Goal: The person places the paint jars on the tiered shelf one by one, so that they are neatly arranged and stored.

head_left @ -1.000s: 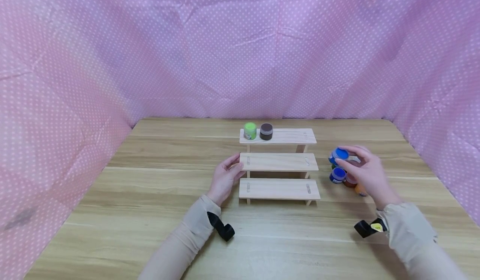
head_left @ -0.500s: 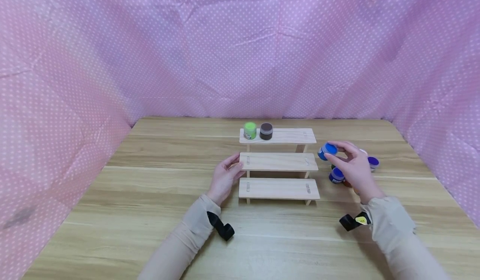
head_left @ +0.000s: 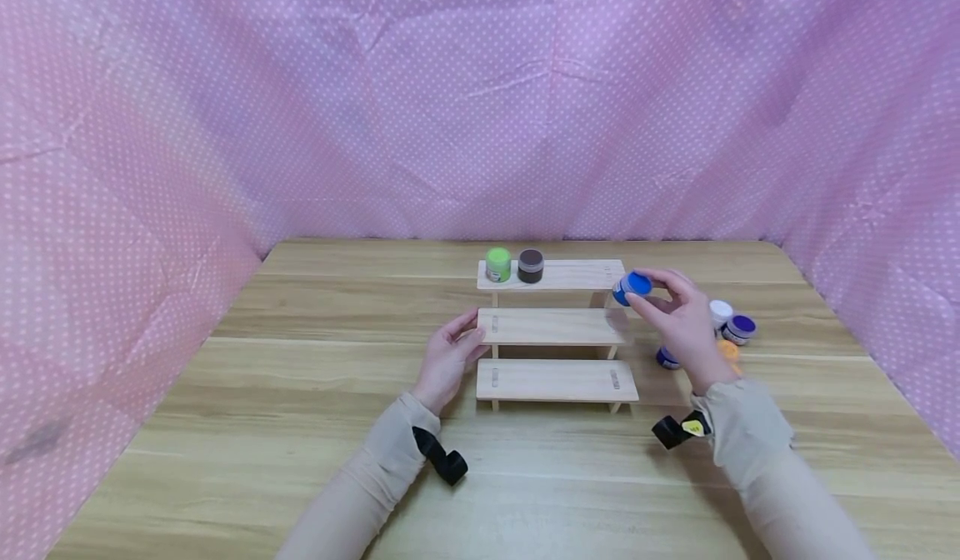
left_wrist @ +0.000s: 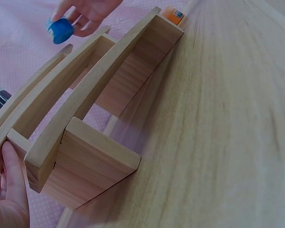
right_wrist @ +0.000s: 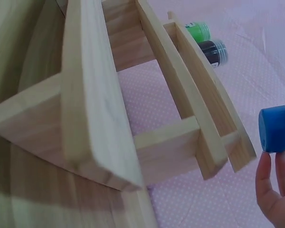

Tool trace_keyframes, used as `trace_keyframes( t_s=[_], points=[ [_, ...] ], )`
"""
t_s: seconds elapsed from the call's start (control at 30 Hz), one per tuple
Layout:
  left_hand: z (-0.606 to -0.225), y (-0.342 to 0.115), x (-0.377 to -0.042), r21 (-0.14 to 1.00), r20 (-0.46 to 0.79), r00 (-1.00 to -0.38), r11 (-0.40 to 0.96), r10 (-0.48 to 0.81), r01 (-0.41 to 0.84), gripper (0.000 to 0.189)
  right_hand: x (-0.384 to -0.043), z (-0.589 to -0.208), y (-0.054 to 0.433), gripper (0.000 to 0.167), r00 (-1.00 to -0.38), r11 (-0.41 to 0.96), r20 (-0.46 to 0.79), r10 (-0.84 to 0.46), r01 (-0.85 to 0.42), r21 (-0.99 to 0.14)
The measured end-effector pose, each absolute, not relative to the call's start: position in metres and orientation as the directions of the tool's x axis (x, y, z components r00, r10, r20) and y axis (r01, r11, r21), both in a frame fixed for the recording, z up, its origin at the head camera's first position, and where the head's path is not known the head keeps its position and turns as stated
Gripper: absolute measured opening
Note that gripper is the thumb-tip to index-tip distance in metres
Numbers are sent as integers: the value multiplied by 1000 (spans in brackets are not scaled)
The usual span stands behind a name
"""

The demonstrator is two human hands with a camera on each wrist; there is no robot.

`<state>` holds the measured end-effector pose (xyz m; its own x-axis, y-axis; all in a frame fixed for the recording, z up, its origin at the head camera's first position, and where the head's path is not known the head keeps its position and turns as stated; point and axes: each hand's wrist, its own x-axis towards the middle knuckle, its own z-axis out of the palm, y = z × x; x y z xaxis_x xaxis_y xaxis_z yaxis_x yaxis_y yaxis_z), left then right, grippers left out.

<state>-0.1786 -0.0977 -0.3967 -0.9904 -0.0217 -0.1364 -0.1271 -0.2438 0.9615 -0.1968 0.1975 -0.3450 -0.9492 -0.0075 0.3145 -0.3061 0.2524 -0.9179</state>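
A three-step wooden display rack stands on the table. My left hand pinches the left end of its middle step, the thumb near the top edge. Between thumb and fingers, my right hand holds a small blue paint jar in the air, tilted, by the right end of the top step. The right wrist view shows this blue jar apart from the rack. On the left part of the top step sit a light green paint jar and a dark brown paint jar, side by side.
Right of the rack, partly behind my right hand, several jars are grouped: a white jar, a purple jar, an orange jar and a dark blue jar. Pink dotted cloth hangs behind the table.
My right hand has carried the blue paint jar up and left, from above the jar group to the top step's right end. My left hand stays on the rack.
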Motion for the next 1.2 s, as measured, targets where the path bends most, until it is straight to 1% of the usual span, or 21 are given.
trace_keyframes(
  t_s=[0.13,0.33,0.6,0.87,1.2],
  points=[
    [-397,-98,-179,960,-138,-990,-250,-24,-128,46,-201,-341,190,39,-931,270,363,-26,-356,-895],
    [-397,-98,-179,958,-138,-990,-256,-28,-126,45,-210,-330,179,38,-923,287,377,-74,-382,-879],
    [-398,-98,-180,960,-130,-991,-252,-21,-121,45,-228,-319,169,36,-906,349,408,-112,-420,-837],
    [-397,-97,-180,959,-138,-990,-252,-25,-127,45,-239,-313,161,37,-914,371,373,-158,-406,-835],
    [-397,-97,-179,963,-143,-989,-233,-27,-133,44,-252,-313,160,38,-912,511,323,-252,-409,-756]
  ],
)
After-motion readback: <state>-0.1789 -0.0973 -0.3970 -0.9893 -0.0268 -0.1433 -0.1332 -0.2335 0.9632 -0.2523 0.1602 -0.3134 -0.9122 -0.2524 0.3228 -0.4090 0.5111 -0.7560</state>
